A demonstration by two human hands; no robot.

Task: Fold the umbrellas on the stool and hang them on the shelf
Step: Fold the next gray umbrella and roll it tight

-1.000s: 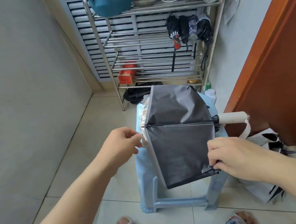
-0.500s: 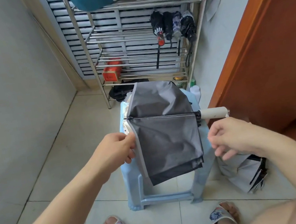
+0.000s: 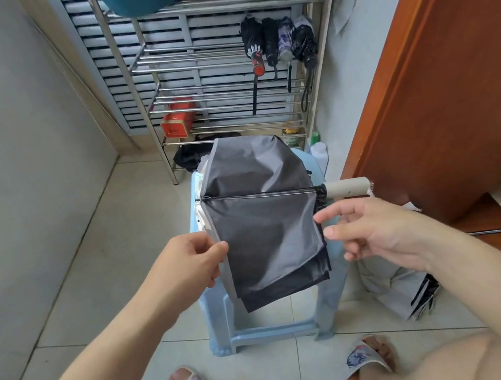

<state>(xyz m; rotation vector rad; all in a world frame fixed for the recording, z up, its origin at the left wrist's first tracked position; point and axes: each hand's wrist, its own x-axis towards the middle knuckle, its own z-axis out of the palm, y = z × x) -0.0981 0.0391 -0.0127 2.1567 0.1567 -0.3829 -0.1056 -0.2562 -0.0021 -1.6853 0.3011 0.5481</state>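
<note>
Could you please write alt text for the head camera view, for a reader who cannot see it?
A grey umbrella lies half folded across a pale blue stool; the left hand pinches its canopy edge while the open right hand hovers beside it. Behind, four folded umbrellas hang on a metal shelf.

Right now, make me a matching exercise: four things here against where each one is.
Things:
1. grey umbrella
2. red box
3. four folded umbrellas
4. white umbrella

Places:
A. hanging from the shelf rail
B. on the floor, right of the stool
C. draped over the stool
D. on a lower shelf tier

Pairs: 1-C, 2-D, 3-A, 4-B
</note>
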